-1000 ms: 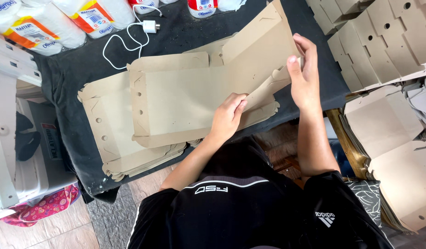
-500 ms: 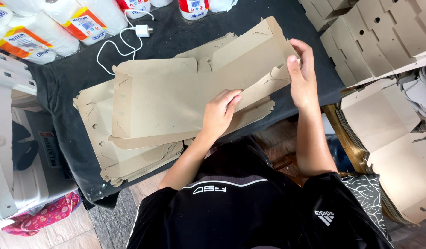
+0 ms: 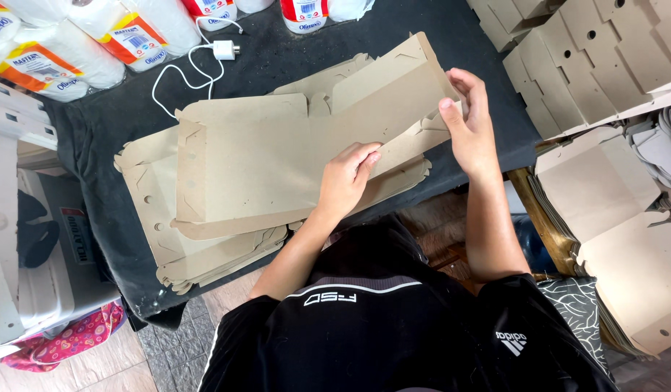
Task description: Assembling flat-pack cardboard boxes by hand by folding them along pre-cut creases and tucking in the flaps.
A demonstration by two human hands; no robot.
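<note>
Your left hand (image 3: 348,180) presses down on the near edge of the top cardboard sheet (image 3: 277,156), fingers curled and flat on it, not gripping around it. Your right hand (image 3: 467,120) pinches the far right flap of that same sheet, thumb on top, fingers tucked behind, closed on the edge. The sheet lies slightly tilted, raised at the right-hand end, over a stack of flat cardboard blanks (image 3: 197,239) that spreads out left of and under your left hand on the black-covered surface (image 3: 96,152). Beyond your hands, a white charger with cable (image 3: 223,51) lies on the surface, and wrapped paper rolls (image 3: 81,43) sit further left of it. Right of your right hand, folded cardboard boxes (image 3: 604,51) are piled up; below them more flat blanks (image 3: 618,218) lean in a pile beside your right arm. A grey plastic bin (image 3: 30,247) sits well left of your left hand
</note>
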